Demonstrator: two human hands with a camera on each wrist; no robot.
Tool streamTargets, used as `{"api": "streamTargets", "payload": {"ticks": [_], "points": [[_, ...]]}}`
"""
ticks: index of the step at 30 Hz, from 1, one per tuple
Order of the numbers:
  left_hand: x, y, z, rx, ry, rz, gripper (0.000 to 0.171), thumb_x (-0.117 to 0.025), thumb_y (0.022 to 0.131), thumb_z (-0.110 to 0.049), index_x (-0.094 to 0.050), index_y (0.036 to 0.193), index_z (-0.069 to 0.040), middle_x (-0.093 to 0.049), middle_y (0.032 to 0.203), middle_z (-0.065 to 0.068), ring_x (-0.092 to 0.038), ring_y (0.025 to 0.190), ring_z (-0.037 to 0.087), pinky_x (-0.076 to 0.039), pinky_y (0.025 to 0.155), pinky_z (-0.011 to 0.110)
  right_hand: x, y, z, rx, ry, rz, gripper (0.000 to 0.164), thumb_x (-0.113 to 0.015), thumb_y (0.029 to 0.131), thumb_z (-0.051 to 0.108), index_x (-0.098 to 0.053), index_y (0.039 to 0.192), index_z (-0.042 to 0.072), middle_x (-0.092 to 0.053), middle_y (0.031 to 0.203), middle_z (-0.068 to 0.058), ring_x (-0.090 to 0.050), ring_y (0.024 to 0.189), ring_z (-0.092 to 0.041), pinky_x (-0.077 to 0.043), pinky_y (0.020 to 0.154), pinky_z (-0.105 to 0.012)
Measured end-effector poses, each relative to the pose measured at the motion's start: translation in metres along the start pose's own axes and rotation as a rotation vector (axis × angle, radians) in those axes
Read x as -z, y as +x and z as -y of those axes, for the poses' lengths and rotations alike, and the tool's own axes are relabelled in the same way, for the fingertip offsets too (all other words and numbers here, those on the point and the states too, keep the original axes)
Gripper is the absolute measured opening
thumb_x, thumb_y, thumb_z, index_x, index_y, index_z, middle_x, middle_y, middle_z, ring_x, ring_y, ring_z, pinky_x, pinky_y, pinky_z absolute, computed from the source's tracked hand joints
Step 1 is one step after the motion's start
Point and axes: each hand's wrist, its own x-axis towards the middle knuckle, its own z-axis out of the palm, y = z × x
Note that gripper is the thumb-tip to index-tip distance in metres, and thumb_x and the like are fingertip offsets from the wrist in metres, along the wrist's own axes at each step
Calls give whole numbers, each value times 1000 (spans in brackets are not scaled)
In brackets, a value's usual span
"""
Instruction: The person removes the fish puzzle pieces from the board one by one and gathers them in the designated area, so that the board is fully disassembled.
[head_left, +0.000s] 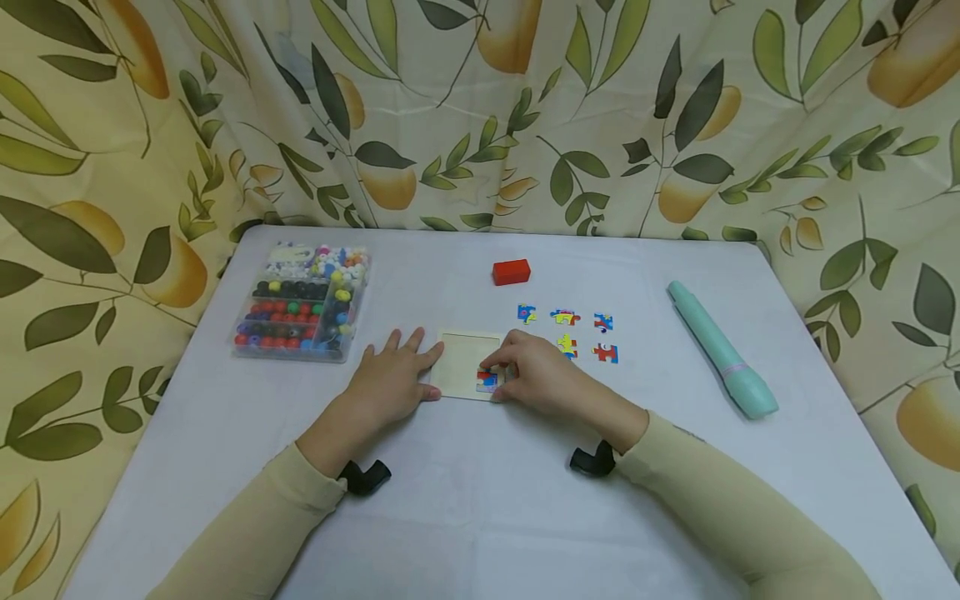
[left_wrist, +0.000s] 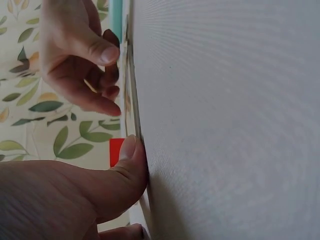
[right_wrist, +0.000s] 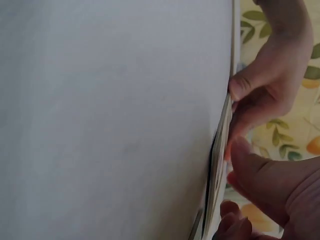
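A shallow wooden puzzle tray (head_left: pixel 457 367) lies on the white table. My left hand (head_left: pixel 390 375) rests with fingers spread at the tray's left side, its thumb against the lower left edge. Red and blue jigsaw piece (head_left: pixel 487 382) sits in the tray's lower right corner. Over that corner, my right hand (head_left: pixel 542 372) pinches at the piece with thumb and index finger. In the left wrist view the left thumb (left_wrist: pixel 131 155) presses the tray's edge. The right wrist view shows the tray edge-on, the piece itself hidden. Loose jigsaw pieces (head_left: pixel 605 353) lie beyond the right hand.
A clear compartment box of coloured beads (head_left: pixel 300 304) stands at the left. Behind the pieces sits a red block (head_left: pixel 512 272). Toward the right lies a mint-green folded umbrella-like object (head_left: pixel 723 350). Patterned cloth (head_left: pixel 465 125) hangs along the table's far edge.
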Motion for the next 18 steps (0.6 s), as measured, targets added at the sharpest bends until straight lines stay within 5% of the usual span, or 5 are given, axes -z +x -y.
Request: {"api": "streamTargets", "payload": {"ticks": [18], "points": [[0, -1, 2, -10, -24, -8, 80, -71, 100, -51, -38, 168, -29, -22, 180, 11, -16, 167, 48, -21, 127, 77, -13, 7, 17, -9, -95, -37, 27, -94, 83, 14, -78, 103, 20, -62, 103, 1, -57, 99, -17, -53, 85, -33]]}}
